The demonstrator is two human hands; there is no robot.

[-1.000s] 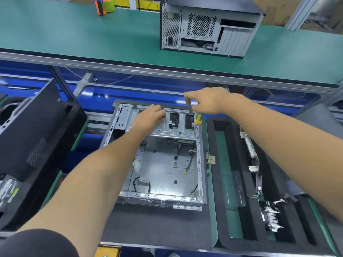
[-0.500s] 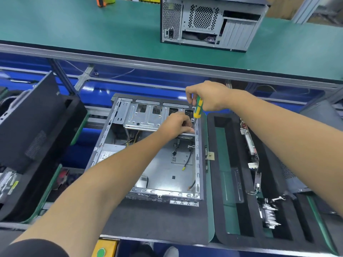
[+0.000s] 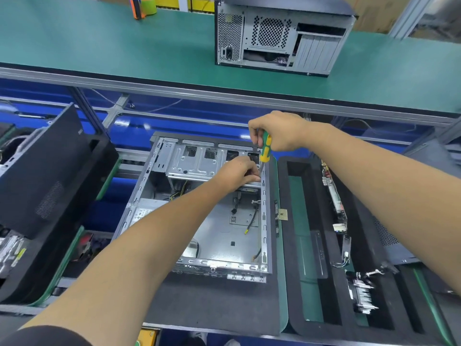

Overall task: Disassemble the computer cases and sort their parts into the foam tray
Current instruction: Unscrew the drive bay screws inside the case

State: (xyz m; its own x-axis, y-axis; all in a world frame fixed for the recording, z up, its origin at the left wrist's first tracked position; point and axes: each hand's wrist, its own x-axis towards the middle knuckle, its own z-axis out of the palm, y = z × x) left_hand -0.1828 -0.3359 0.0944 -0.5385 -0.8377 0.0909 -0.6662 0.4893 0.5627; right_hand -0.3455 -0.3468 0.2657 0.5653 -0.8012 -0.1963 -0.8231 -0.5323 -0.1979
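A person is working over an opened computer case (image 3: 199, 216) lying on its side on a dark mat (image 3: 212, 303) at the tabletop's near edge; the right hand (image 3: 279, 132) is gripping a green-and-yellow screwdriver (image 3: 265, 148), fingers clenched round its handle, the tool pointing down at the case's far right corner; the left hand (image 3: 239, 172) is resting on the metal drive bracket (image 3: 192, 163) just beside the tip, fingers curled, though whether they are pinching anything cannot be told; the black foam tray (image 3: 311, 245) is sitting just right of the case, small parts lying in its slots; a second, closed case (image 3: 282, 36) is standing on the green conveyor (image 3: 99, 41) beyond.
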